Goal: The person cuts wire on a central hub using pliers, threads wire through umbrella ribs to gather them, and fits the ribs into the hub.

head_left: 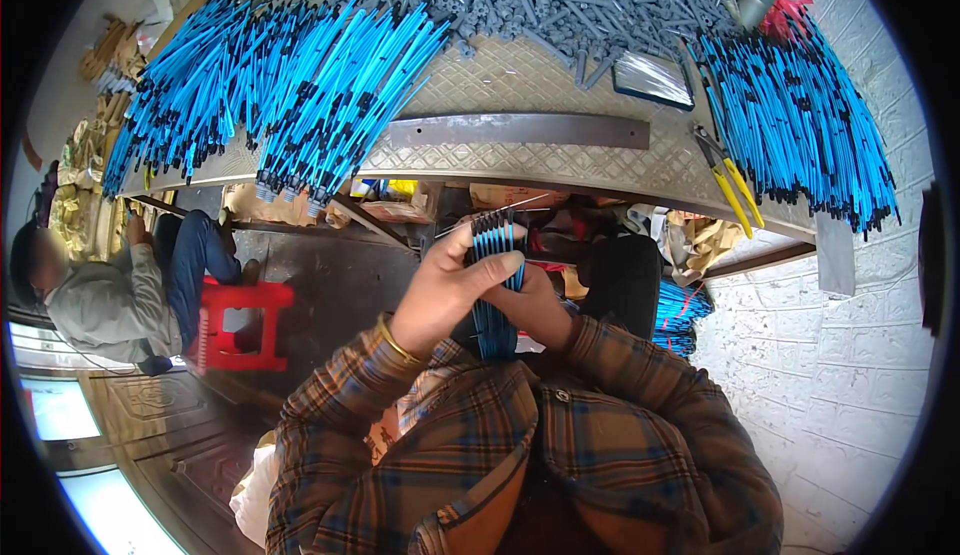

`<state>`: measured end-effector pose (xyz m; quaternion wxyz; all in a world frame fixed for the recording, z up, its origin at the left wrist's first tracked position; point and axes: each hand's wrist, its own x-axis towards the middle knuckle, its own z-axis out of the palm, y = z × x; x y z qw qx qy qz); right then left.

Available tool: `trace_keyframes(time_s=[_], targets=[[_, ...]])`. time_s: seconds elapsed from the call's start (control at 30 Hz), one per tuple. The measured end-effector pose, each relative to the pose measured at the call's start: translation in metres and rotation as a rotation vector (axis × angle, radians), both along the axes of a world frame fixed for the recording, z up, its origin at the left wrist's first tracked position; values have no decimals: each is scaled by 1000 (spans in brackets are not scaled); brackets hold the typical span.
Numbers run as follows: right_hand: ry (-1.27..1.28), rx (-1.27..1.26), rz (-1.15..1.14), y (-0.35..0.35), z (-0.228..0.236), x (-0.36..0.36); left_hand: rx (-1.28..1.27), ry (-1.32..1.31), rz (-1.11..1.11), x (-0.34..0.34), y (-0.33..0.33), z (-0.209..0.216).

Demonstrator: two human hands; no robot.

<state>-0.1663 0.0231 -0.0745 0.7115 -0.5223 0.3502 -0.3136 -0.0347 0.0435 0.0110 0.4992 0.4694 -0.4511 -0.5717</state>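
Close to my body, a small bundle of thin blue rods with black tips (494, 333) stands roughly upright between both hands. My left hand (440, 293) is closed around its left side, the thumb lying across the front of the rods. On the other side, my right hand (540, 307) grips the same bundle, its fingers partly hidden behind it. Thin metal wires (522, 205) stick out near the bundle's top, by my left fingertips. Whether my fingers pinch one of these wires, I cannot tell.
Ahead, the table (480, 80) bears blue rod piles at left (300, 95) and right (800, 120), grey plastic pieces (570, 0), a tray of silver pins (652, 80), a flat metal bar (520, 131) and yellow-handled pliers (735, 190). A person (110, 295) sits left, by a red stool (240, 315).
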Motion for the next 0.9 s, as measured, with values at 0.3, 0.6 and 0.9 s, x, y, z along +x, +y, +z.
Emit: trace_keyframes(time_s=[0.3,0.6,0.9], targets=[[-160,282,-52,-16,1,11,-244,203,492,9,0,-36],[-75,267,-42,-19,2,11,-225,97,371,26,-35,-28],[-50,251,-81,-22,-8,6,-228,-114,335,26,-49,-31]])
